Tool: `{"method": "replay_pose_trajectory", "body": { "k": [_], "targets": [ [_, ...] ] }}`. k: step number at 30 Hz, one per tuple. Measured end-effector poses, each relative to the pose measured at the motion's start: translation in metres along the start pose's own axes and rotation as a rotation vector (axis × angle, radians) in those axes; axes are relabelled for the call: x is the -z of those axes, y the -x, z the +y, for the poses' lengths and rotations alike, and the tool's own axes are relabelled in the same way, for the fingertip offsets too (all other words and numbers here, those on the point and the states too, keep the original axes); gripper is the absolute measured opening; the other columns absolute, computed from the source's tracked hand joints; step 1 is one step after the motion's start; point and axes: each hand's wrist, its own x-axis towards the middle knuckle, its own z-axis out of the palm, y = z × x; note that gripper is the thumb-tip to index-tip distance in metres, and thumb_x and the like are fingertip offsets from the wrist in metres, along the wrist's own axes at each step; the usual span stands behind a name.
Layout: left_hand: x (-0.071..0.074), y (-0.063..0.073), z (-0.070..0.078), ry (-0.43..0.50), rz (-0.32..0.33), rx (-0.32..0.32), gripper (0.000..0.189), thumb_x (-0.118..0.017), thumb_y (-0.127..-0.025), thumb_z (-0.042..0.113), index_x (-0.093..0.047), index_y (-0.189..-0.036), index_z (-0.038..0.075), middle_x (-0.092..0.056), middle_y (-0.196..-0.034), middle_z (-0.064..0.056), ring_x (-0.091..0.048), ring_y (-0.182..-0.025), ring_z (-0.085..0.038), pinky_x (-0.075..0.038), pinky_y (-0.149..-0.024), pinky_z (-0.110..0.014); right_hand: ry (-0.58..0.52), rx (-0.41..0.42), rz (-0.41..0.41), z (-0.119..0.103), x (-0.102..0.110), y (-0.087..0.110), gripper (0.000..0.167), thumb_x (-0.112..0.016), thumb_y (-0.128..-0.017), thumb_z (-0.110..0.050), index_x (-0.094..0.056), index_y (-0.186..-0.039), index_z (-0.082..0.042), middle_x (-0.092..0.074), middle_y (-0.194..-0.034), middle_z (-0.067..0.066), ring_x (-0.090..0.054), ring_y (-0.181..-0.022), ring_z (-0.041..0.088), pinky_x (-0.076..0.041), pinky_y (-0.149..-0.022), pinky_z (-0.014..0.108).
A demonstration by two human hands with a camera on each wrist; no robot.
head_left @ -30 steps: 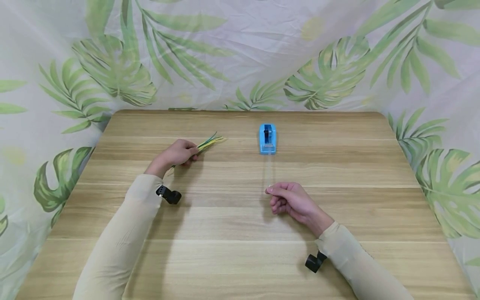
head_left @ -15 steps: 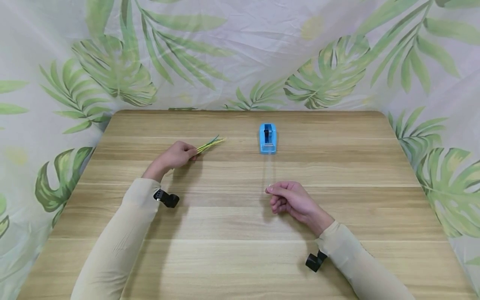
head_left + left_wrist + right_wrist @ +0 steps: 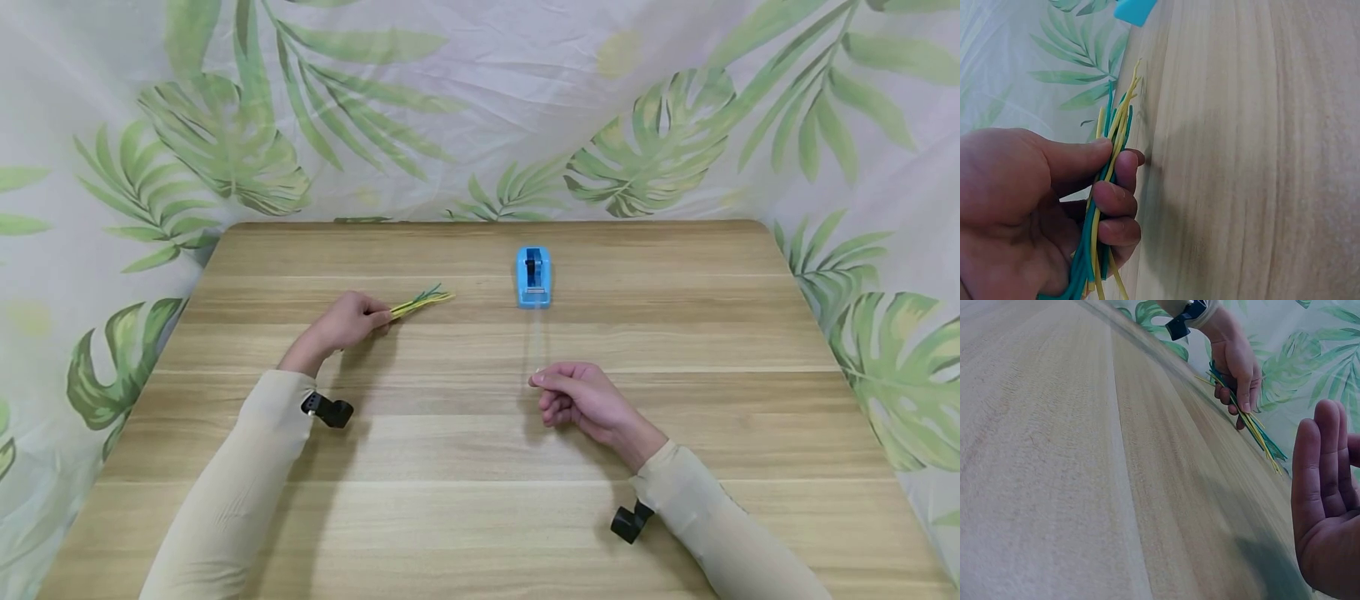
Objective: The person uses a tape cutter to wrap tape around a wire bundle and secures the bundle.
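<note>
A bundle of thin green and yellow wires [image 3: 422, 303] is gripped by my left hand [image 3: 343, 323] at the left of the table. In the left wrist view, thumb and curled fingers close round the middle of the wires [image 3: 1089, 240], whose tips fan out above. At the back stands a blue tape dispenser [image 3: 534, 298], with a strip of clear tape [image 3: 537, 340] drawn out toward the front. My right hand [image 3: 585, 404] pinches the strip's free end between thumb and index finger. In the right wrist view, that pinch is out of frame beyond the other fingers [image 3: 1308, 469].
The wooden table [image 3: 450, 525] reaches back to a hanging leaf-print cloth [image 3: 480, 92]. A black wrist camera [image 3: 327, 409] sticks out from the left cuff, and another wrist camera [image 3: 632, 522] from the right cuff.
My left hand has drawn back slightly toward the front left, and the wires have come with it and turned a little. The right hand, tape and dispenser have stayed in place.
</note>
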Motion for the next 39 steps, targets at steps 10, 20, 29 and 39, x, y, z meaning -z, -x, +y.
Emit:
{"method": "replay_pose_trajectory", "body": {
  "k": [10, 20, 29, 39],
  "targets": [
    [-0.006, 0.002, 0.001, 0.060, 0.008, 0.023, 0.023, -0.062, -0.102, 0.014, -0.076, -0.107, -0.004, -0.073, -0.090, -0.012, -0.045, -0.066, -0.014, -0.035, -0.057, -0.024, 0.004, 0.004, -0.001, 0.000, 0.000, -0.001, 0.014, -0.060, -0.100, -0.007, -0.067, -0.103, 0.005, -0.068, -0.069, 0.004, -0.065, -0.058, 0.012, -0.057, -0.059, 0.028],
    [-0.017, 0.001, 0.015, 0.092, -0.026, 0.017, 0.023, -0.066, -0.099, 0.014, -0.075, -0.112, -0.003, -0.071, -0.082, -0.011, -0.050, -0.063, -0.014, -0.037, -0.053, -0.023, 0.009, 0.010, 0.002, -0.002, -0.001, 0.000, 0.016, -0.060, -0.100, -0.008, -0.066, -0.104, 0.007, -0.068, -0.069, 0.004, -0.065, -0.058, 0.011, -0.057, -0.059, 0.028],
    [-0.031, -0.002, 0.031, 0.067, -0.075, -0.017, 0.021, -0.066, -0.099, 0.014, -0.076, -0.112, 0.000, -0.063, -0.072, -0.008, -0.045, -0.059, -0.011, -0.035, -0.053, -0.023, 0.028, 0.013, 0.009, -0.006, -0.004, 0.001, 0.020, -0.060, -0.100, -0.008, -0.064, -0.106, 0.010, -0.068, -0.069, 0.004, -0.065, -0.058, 0.011, -0.057, -0.059, 0.028],
    [-0.049, -0.007, 0.046, 0.103, -0.112, -0.081, 0.020, -0.067, -0.098, 0.012, -0.076, -0.112, 0.000, -0.063, -0.072, -0.006, -0.044, -0.060, -0.011, -0.035, -0.054, -0.022, 0.026, 0.023, 0.008, -0.011, -0.005, 0.002, 0.015, -0.060, -0.100, -0.008, -0.066, -0.102, 0.006, -0.068, -0.070, 0.004, -0.065, -0.058, 0.011, -0.058, -0.060, 0.028]
  ]
}}
